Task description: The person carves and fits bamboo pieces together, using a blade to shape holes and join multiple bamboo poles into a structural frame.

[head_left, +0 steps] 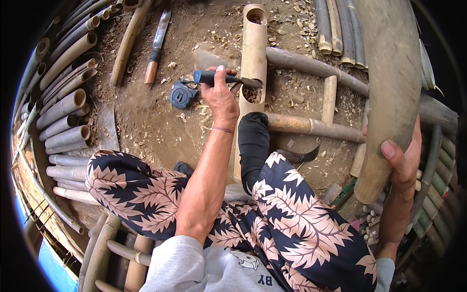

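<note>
My left hand (221,100) is closed around the dark handle of a chisel (210,78). The chisel lies nearly sideways, its metal blade at a hole cut in a thick pale bamboo pole (254,48). Chips sit inside that hole, and another hole shows near the pole's far end. At the right, my right hand (404,155) grips a thick wooden club (393,78), thumb in front and fingers mostly hidden behind. The club is raised close to the camera and looks large. My black-covered foot (254,134) rests against the pole.
A tape measure (182,95) lies left of the chisel, with a long knife (158,44) beyond it. Bamboo poles (68,107) are stacked at the left. Bamboo crosspieces (316,127) join the pole from the right, near a dark curved blade (309,155). Chips litter the dirt.
</note>
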The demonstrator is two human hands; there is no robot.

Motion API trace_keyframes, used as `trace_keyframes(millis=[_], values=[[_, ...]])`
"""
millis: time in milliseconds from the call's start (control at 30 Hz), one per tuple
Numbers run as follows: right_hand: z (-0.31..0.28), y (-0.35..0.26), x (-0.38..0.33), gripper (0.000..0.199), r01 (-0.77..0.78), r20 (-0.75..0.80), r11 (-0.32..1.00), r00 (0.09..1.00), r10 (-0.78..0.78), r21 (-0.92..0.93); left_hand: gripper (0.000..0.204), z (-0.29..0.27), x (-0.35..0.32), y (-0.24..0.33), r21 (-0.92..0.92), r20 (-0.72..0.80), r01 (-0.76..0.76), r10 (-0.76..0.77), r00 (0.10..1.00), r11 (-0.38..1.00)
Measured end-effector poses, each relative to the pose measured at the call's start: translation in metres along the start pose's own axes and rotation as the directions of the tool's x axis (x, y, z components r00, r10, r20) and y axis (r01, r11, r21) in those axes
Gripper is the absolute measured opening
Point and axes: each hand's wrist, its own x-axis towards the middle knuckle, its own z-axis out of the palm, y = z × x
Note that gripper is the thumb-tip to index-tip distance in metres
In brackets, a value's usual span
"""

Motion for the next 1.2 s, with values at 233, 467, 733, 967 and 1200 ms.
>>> trace_keyframes(millis=[233, 467, 733, 967, 1200], values=[[0.075, -0.03, 0.061, 0.095, 0.488, 0.182, 0.861, 0.868, -0.462, -0.142, 0.019, -0.009, -0.006, -0.001, 0.009, -0.028, -0.016, 0.016, 0.999, 1.0], [0.102, -0.035, 0.099, 0.083, 0.721, 0.771, -0.292, 0.526, -0.359, -0.628, 0.028, 0.011, -0.024, -0.029, 0.103, 0.142, -0.223, 0.207, 0.968, 0.969], [0.103, -0.002, 0.084, 0.099, 0.73, 0.632, 0.107, 0.647, -0.427, -0.675, 0.031, -0.025, -0.009, -0.058, 0.631, 0.606, -0.731, 0.423, 0.673, 0.259], [0.088, 0.017, 0.076, 0.101, 0.675, 0.404, 0.478, 0.728, -0.554, -0.562, 0.019, -0.001, 0.001, -0.035, 0.425, 0.579, -0.557, 0.259, 0.773, 0.713], [0.082, 0.039, 0.077, 0.103, 0.643, 0.27, 0.577, 0.752, -0.601, -0.504, 0.023, 0.013, 0.019, -0.036, 0.526, 0.572, -0.432, 0.071, 0.817, 0.732]])
